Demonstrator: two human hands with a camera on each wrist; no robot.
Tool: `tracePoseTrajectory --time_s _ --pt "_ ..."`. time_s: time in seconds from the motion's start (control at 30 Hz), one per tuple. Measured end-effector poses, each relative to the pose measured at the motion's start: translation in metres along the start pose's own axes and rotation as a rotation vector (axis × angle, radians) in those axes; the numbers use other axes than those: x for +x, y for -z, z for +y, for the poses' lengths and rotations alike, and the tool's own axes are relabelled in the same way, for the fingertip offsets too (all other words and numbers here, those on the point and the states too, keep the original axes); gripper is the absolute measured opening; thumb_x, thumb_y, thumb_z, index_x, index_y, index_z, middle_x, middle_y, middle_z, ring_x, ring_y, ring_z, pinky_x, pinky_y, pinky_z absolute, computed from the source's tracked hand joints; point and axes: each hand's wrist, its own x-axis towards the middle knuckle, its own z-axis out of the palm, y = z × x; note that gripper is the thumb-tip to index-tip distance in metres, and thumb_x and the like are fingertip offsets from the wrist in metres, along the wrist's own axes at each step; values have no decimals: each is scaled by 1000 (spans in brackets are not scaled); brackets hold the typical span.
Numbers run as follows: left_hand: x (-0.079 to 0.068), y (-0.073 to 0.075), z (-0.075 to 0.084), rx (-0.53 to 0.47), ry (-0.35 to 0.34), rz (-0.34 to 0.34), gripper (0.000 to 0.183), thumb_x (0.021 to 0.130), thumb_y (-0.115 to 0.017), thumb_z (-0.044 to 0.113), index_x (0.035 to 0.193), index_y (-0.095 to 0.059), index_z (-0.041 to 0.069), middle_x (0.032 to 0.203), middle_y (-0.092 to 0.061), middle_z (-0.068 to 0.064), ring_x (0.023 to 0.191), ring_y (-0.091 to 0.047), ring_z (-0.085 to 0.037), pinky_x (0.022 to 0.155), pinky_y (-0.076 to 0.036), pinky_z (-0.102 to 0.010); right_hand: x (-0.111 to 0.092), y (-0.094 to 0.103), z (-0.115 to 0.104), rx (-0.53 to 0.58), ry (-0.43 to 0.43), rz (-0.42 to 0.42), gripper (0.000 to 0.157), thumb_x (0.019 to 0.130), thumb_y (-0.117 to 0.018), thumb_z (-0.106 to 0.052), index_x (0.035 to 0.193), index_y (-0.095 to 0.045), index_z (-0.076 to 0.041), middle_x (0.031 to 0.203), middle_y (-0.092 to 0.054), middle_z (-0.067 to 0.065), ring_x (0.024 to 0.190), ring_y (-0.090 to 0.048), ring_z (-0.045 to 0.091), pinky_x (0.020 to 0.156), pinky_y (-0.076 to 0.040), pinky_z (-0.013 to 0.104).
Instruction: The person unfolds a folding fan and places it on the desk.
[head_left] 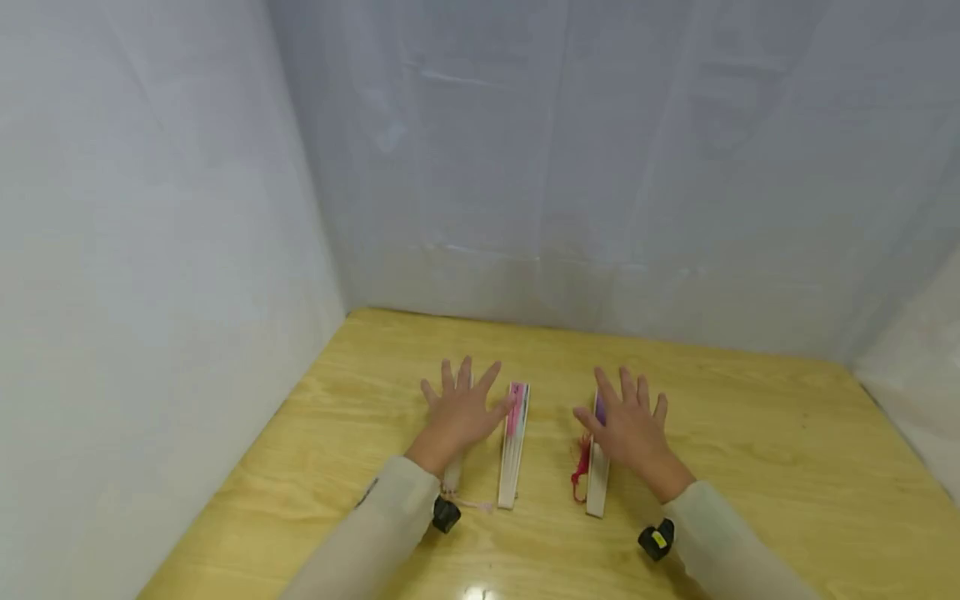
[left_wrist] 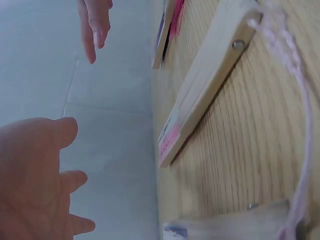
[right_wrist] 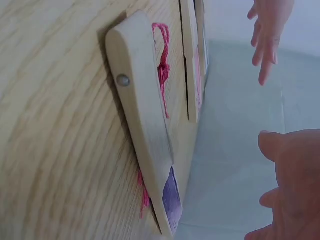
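Three folded hand fans lie on the wooden table. My left hand [head_left: 460,417], fingers spread, hovers over the left fan [left_wrist: 240,222], which it partly hides in the head view. The middle fan [head_left: 513,450], pink near its far end, lies just right of that hand's thumb. My right hand [head_left: 632,427], also spread and raised above the table, overlaps the right fan [right_wrist: 145,110], which has a purple patch. A red tassel [head_left: 581,467] lies along the right fan's left side. From the left fan trails a pale pink cord [left_wrist: 300,100]. Neither hand holds anything.
The wooden table [head_left: 720,433] has white sheeting [head_left: 480,167] behind it and a white wall [head_left: 150,250] on the left. Black wrist cameras are strapped at both sleeves, low over the table.
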Motion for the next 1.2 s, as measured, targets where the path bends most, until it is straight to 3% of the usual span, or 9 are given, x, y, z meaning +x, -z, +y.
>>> tracePoseTrajectory --time_s 0.27,0.47,0.73,0.83,0.93,1.0,1.2 --pt "0 -7 23 7 -29 13 69 96 -39 64 154 -26 30 160 -14 -15 144 -1 -47 107 -1 -74 7 5 10 -37 -4 6 83 96 -52 -51 150 -21 5 148 -27 35 132 -29 55 101 -28 71" --pt "-5 -18 47 49 -68 -25 76 94 -36 69 155 -24 25 159 -20 -15 144 -6 -46 107 -7 -74 13 8 14 -41 -56 -84 87 97 -51 -51 147 -19 12 138 -35 40 120 -42 57 93 -42 65" --pt "-10 -29 73 54 -74 -65 79 93 -40 68 153 -31 17 154 -34 -12 146 -15 -38 108 -10 -72 26 8 17 -15 -110 -175 86 97 -50 -51 146 -21 14 132 -43 40 113 -52 52 90 -46 62" --pt "-11 -37 81 75 -85 -71 80 92 -40 70 149 -38 13 148 -43 -11 143 -24 -36 108 -16 -70 31 7 18 -33 -126 -195 83 96 -51 -52 141 -32 15 125 -52 38 105 -58 49 83 -51 58" --pt "-14 -44 89 105 -92 -83 81 91 -39 72 142 -47 9 142 -48 -11 138 -33 -34 107 -23 -68 36 5 21 -45 -142 -212 74 95 -54 -53 127 -50 14 107 -62 32 86 -64 39 67 -54 49" --pt "-15 -49 94 118 -92 -92 81 90 -41 72 137 -52 8 139 -50 -11 133 -39 -32 105 -28 -66 38 4 22 -48 -141 -216 66 94 -56 -52 112 -60 11 92 -66 24 72 -62 31 56 -50 42" --pt "-20 -60 106 118 -103 -102 75 86 -50 72 126 -60 9 129 -56 -10 119 -47 -29 92 -36 -54 44 3 27 -50 -169 -236 54 91 -59 -54 85 -63 0 73 -57 9 60 -49 21 48 -38 31"
